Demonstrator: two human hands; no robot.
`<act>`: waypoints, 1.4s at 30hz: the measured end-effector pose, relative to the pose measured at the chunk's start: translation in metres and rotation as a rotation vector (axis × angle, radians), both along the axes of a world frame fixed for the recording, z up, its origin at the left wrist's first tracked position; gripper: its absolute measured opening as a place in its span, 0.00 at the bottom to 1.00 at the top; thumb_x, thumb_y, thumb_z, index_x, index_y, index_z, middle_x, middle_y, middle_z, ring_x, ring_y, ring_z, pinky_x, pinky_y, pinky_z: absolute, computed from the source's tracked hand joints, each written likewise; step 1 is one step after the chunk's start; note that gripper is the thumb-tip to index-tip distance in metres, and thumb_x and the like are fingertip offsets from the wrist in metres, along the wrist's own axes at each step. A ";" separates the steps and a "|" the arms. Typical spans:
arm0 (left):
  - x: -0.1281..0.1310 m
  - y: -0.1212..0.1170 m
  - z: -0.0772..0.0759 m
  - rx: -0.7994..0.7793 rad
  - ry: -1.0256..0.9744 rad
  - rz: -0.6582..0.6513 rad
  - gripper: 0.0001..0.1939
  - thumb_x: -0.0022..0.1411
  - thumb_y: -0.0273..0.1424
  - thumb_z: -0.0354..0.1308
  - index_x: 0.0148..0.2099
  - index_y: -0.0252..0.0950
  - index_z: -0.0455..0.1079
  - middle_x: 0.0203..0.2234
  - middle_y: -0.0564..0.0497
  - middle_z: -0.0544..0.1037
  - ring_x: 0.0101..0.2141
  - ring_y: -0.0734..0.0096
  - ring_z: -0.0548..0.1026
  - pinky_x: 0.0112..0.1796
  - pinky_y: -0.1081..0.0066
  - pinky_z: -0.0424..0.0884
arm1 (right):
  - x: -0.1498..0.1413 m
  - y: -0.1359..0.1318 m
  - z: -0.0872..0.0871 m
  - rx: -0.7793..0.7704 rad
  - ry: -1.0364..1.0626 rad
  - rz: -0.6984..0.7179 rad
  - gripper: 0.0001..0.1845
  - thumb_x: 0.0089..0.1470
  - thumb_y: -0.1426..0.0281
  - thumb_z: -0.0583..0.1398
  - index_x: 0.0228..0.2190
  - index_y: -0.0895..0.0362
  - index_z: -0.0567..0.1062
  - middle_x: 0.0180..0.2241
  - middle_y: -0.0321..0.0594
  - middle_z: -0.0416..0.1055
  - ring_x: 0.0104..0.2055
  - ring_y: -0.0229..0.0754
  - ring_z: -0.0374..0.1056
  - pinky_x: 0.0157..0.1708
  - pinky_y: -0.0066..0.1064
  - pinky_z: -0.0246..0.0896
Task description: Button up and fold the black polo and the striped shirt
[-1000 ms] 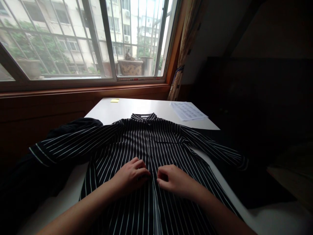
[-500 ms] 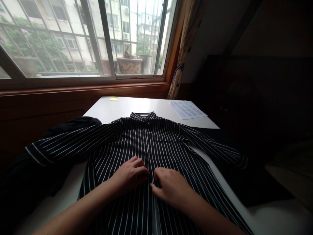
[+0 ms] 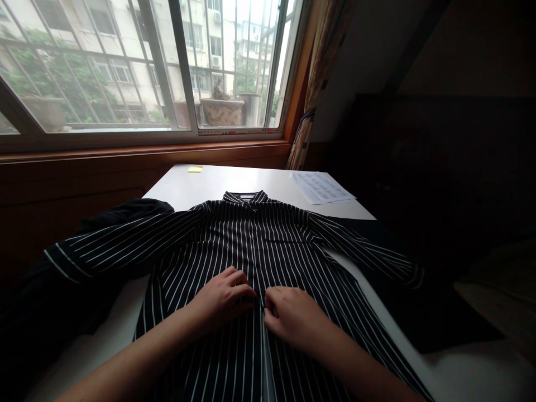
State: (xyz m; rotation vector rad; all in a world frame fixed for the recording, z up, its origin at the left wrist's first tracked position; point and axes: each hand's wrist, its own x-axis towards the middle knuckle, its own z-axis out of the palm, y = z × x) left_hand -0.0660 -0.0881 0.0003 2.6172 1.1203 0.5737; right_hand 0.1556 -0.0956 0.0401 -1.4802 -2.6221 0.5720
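A black shirt with white stripes (image 3: pixel 234 234) lies spread face up, collar at the far end and sleeves out to both sides. At its front opening, below the chest, both hands meet. My left hand (image 3: pixel 228 293) rests on the cloth left of the opening with its fingers curled down to the edge; the fingertips are partly hidden. Just across the opening, my right hand (image 3: pixel 288 312) is closed, thumb against the bent forefinger, pinching the shirt's front edge. Below the hands the front parts in a narrow gap. Any button between the fingers is too small to make out.
The shirt lies on a white table (image 3: pixel 243 177). Printed sheets (image 3: pixel 321 187) lie at its far right, a yellow sticky note (image 3: pixel 195 169) at its far left. Dark cloth (image 3: pixel 125 212) is heaped by the left sleeve. Behind stand a barred window (image 3: pixel 188 72) and a tied curtain (image 3: pixel 307 123).
My right hand has shifted slightly right, and its thumb has closed up against the forefinger. My left hand and the shirt have hardly moved.
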 end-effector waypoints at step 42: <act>0.009 0.002 0.001 0.053 -0.068 0.035 0.07 0.69 0.33 0.55 0.40 0.36 0.73 0.33 0.51 0.73 0.32 0.71 0.71 0.33 0.72 0.68 | -0.005 -0.006 -0.001 0.038 -0.012 -0.015 0.05 0.57 0.68 0.56 0.32 0.55 0.70 0.32 0.37 0.74 0.31 0.39 0.69 0.30 0.30 0.50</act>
